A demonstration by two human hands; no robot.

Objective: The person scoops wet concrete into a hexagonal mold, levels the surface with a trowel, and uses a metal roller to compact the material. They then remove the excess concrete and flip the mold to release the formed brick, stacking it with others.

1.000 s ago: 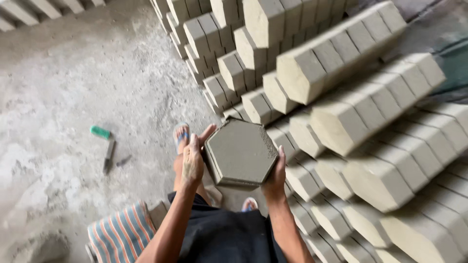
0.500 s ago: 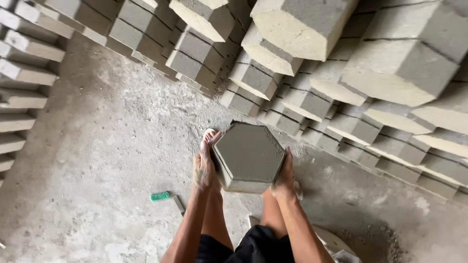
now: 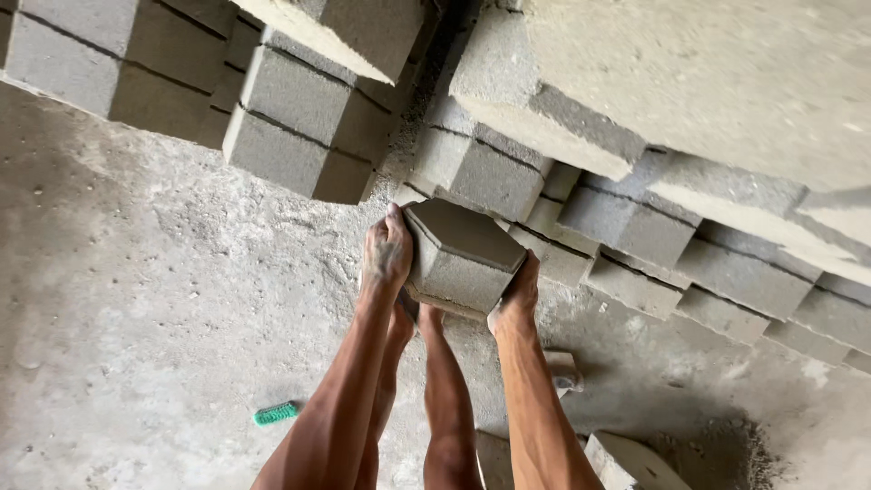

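Fingers (image 3: 392,238) of the left hand (image 3: 386,254) lay flat and nearly straight against one side face of a grey hexagonal concrete block (image 3: 461,254), thumb hidden behind it. Opposite them, the right hand (image 3: 517,295) pressed its curled fingers against the far lower side, so the block hung clamped between the two palms, tilted with its broad face turned up and away. Just beyond the fingertips stood the stacked blocks (image 3: 490,172), rows of the same grey pieces set on edge, the held block nearly touching the nearest one. Below the wrists were the person's bare legs (image 3: 445,399) over the rough concrete floor (image 3: 136,299). Well off to the left-hand side of the fingers lay a small green brush (image 3: 275,414).
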